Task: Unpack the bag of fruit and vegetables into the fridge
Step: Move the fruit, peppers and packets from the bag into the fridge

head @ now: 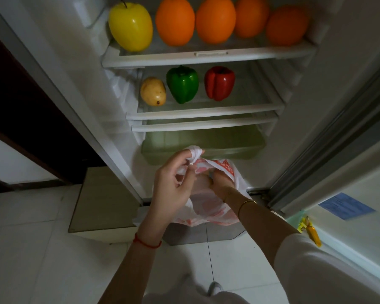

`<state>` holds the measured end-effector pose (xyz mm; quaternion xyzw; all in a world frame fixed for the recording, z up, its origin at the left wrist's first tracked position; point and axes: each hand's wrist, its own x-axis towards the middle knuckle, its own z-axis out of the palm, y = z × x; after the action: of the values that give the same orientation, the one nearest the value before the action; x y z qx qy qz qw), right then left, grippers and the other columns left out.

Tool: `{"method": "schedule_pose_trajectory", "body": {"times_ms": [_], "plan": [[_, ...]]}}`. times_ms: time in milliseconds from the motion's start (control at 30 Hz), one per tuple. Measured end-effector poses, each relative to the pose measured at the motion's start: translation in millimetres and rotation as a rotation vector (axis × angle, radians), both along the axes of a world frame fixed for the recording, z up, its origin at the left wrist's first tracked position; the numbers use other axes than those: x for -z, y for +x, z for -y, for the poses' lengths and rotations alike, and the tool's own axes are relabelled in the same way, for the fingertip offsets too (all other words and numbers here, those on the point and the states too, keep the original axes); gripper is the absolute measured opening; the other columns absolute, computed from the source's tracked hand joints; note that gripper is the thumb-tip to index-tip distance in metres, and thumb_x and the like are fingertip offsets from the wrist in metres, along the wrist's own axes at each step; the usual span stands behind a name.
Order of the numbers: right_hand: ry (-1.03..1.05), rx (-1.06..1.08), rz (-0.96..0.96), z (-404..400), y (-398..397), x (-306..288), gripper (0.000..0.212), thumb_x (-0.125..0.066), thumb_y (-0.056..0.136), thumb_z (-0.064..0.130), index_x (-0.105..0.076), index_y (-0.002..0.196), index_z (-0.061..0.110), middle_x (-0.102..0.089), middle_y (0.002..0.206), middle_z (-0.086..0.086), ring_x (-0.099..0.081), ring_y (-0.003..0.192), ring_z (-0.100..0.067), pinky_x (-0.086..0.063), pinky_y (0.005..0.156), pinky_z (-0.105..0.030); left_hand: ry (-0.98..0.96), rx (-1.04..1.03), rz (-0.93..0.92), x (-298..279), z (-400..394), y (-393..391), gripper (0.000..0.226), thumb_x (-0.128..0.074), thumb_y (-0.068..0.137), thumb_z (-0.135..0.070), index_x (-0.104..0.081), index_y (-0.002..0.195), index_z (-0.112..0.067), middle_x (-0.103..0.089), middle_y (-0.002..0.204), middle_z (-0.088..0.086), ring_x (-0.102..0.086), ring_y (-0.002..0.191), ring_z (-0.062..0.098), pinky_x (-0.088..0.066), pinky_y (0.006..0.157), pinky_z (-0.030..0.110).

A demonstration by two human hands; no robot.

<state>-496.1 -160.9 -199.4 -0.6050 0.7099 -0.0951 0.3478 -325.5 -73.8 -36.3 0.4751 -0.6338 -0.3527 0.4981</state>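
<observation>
Left hand (173, 178) pinched the twisted handle of the white-and-orange plastic bag (206, 207), held in front of the open white fridge (208, 60). Right hand (221, 183) was buried inside the bag; grip couldn't be made out. Upper shelf: yellow apple (131, 26), four oranges (175, 21). Lower shelf: tan potato (153, 91), green bell pepper (182, 84), red bell pepper (219, 83).

On the top shelf you see one yellow apple (131, 26) and four orange oranges (175, 21). Below, there is a yellowish-brown potato (153, 91), a green pepper (182, 84) and a red pepper (219, 83). Your bag (206, 205) is white with an orange-pink pattern. The left wrist has a red string (146, 241), the right wrist a gold bangle (246, 204). The floor tiles (31, 249) are white.
</observation>
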Motion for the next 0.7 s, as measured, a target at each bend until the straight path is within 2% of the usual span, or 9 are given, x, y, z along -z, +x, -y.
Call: {"method": "schedule_pose_trajectory", "body": {"times_ms": [67, 167, 233, 367, 400, 467, 533, 633, 700], "plan": [[0.033, -0.014, 0.012, -2.9, 1.5, 0.9, 0.032, -0.048, 0.096, 0.016, -0.057, 0.127, 0.017, -0.062, 0.117, 0.001, -0.059, 0.106, -0.017, -0.043, 0.077, -0.011, -0.01, 0.007, -0.002, 1.7, 1.5, 0.3, 0.037, -0.058, 0.093, 0.0, -0.062, 0.121, -0.024, -0.068, 0.12, -0.008, -0.064, 0.114, 0.008, -0.057, 0.09, 0.032], [0.01, -0.079, -0.066, -3.0, 2.4, 3.2, 0.036, -0.049, 0.092, 0.015, -0.058, 0.126, 0.02, -0.064, 0.122, -0.006, -0.061, 0.109, -0.026, -0.05, 0.09, -0.033, -0.05, 0.005, 0.024, 4.7, 1.1, 0.9, 0.037, -0.058, 0.091, -0.004, -0.062, 0.12, -0.026, -0.067, 0.121, -0.005, -0.061, 0.118, 0.01, -0.053, 0.097, 0.032], [-0.023, -0.118, -0.022, -3.5, 4.9, -3.8, 0.033, -0.049, 0.093, 0.016, -0.062, 0.123, 0.022, -0.064, 0.12, -0.005, -0.061, 0.109, -0.025, -0.048, 0.091, -0.034, -0.07, -0.01, 0.038, 3.5, 2.1, 0.5, 0.037, -0.058, 0.091, -0.004, -0.062, 0.119, -0.027, -0.065, 0.12, -0.009, -0.059, 0.119, 0.008, -0.049, 0.099, 0.025], [-0.077, -0.092, -0.005, -10.5, 9.2, -34.6, 0.012, -0.057, 0.093, 0.024, -0.067, 0.09, 0.017, -0.064, 0.1, -0.004, -0.061, 0.097, -0.02, -0.041, 0.078, -0.026, -0.065, -0.012, 0.031, 3.8, 3.6, -2.2, 0.039, -0.059, 0.09, -0.001, -0.062, 0.116, -0.03, -0.066, 0.117, -0.011, -0.059, 0.118, 0.007, -0.045, 0.098, 0.017], [-0.087, -0.087, -0.011, -15.1, 9.7, -45.7, 0.014, -0.06, 0.091, 0.025, -0.067, 0.089, 0.013, -0.062, 0.093, -0.003, -0.059, 0.09, -0.018, -0.04, 0.075, -0.025, -0.066, -0.013, 0.031, 4.7, 3.6, -3.1, 0.038, -0.059, 0.09, -0.002, -0.062, 0.115, -0.03, -0.066, 0.117, -0.009, -0.059, 0.117, 0.008, -0.045, 0.098, 0.017], [-0.088, -0.081, 0.031, -24.8, 8.1, -60.1, 0.016, -0.066, 0.087, 0.025, -0.066, 0.082, 0.01, -0.064, 0.082, -0.007, -0.063, 0.078, -0.022, -0.05, 0.071, -0.031, -0.068, -0.011, 0.027, 6.5, 2.5, -5.5, 0.034, -0.058, 0.089, -0.006, -0.063, 0.115, -0.028, -0.067, 0.117, -0.004, -0.06, 0.116, 0.009, -0.045, 0.098, 0.017], [-0.069, -0.08, 0.111, -37.8, 2.3, -75.7, 0.022, -0.07, 0.085, 0.026, -0.056, 0.068, 0.021, -0.065, 0.077, -0.008, -0.063, 0.07, -0.023, -0.054, 0.068, -0.035, -0.053, -0.001, 0.013, 7.3, 1.3, -8.7, 0.03, -0.057, 0.088, -0.011, -0.063, 0.113, -0.027, -0.067, 0.116, -0.004, -0.06, 0.114, 0.006, -0.045, 0.096, 0.015], [-0.056, -0.107, 0.043, -60.7, -17.6, -97.7, 0.019, -0.069, 0.085, 0.037, -0.059, 0.077, 0.023, -0.061, 0.084, 0.0, -0.055, 0.075, -0.016, -0.04, 0.066, -0.025, -0.038, 0.034, 0.009, 10.3, -0.5, -12.3, 0.027, -0.057, 0.088, -0.015, -0.065, 0.113, -0.021, -0.067, 0.117, -0.002, -0.061, 0.114, 0.008, -0.047, 0.097, 0.019], [-0.042, -0.073, 0.059, -80.1, -38.1, -113.9, 0.023, -0.068, 0.086, 0.038, -0.066, 0.094, 0.017, -0.063, 0.09, 0.001, -0.057, 0.079, -0.016, -0.042, 0.069, -0.025, -0.043, 0.047, 0.028, 11.2, -3.8, -15.0, 0.027, -0.057, 0.089, -0.012, -0.064, 0.114, -0.02, -0.067, 0.116, 0.002, -0.061, 0.112, 0.008, -0.046, 0.095, 0.015]]}}
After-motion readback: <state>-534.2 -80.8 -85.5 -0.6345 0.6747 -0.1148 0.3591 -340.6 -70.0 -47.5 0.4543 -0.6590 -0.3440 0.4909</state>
